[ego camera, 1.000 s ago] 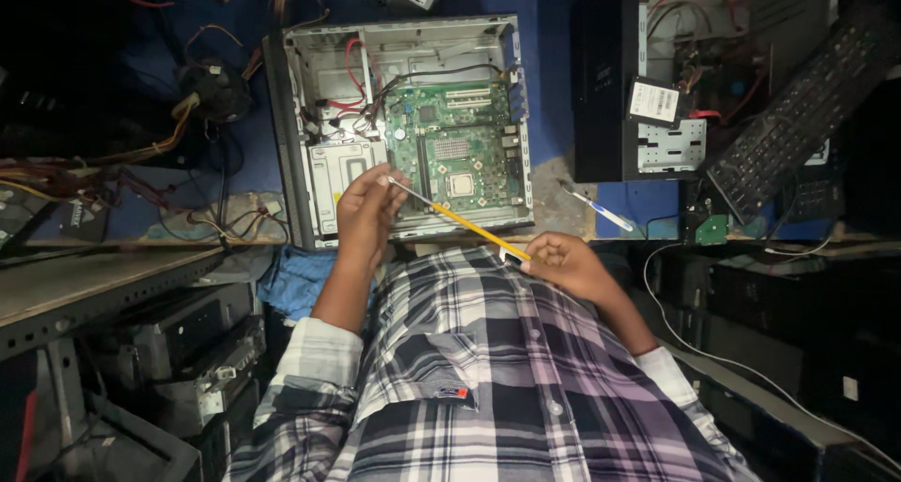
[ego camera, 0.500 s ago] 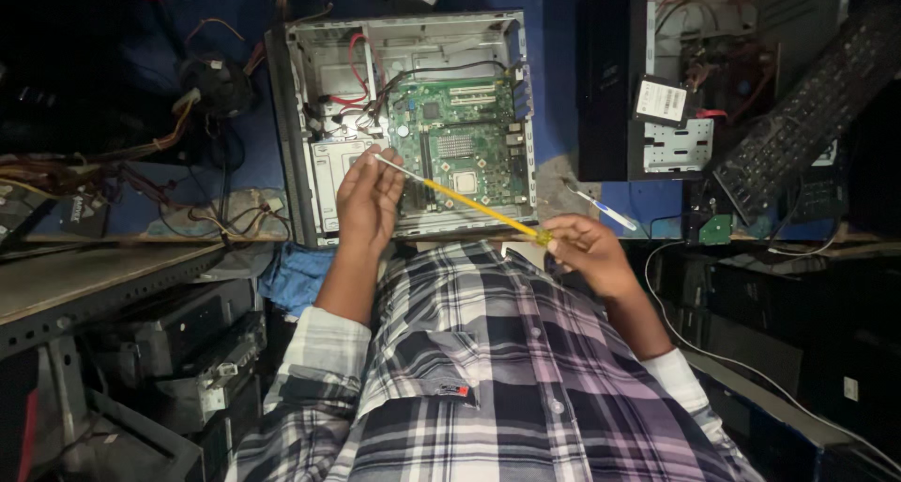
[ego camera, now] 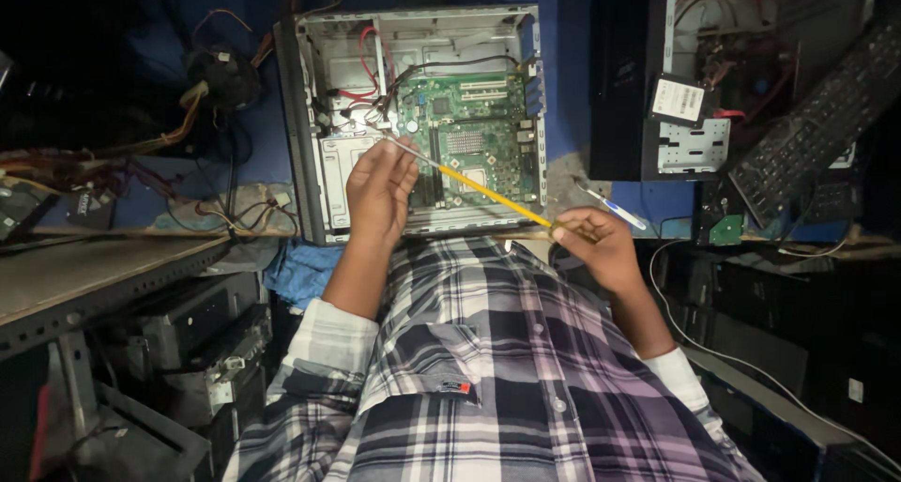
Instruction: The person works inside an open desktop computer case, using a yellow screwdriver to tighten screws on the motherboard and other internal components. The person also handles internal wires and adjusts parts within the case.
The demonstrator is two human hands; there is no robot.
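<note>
An open computer case lies on the blue surface, its green motherboard exposed. My right hand grips the handle end of a long yellow screwdriver, just in front of the case's near edge. The metal tip of the screwdriver reaches up-left over the inside of the case near the red and black cables. My left hand hovers over the case's near-left part, fingers pinching the shaft close to the tip. My plaid shirt fills the bottom of the view.
A second opened black computer case stands to the right, with a black keyboard leaning against it. A pen lies by my right hand. Loose cables pile at the left. A metal shelf and blue cloth sit lower left.
Both hands have carried the screwdriver further over the case. The tip has swung up and left, from the case's near edge to the cable area inside.
</note>
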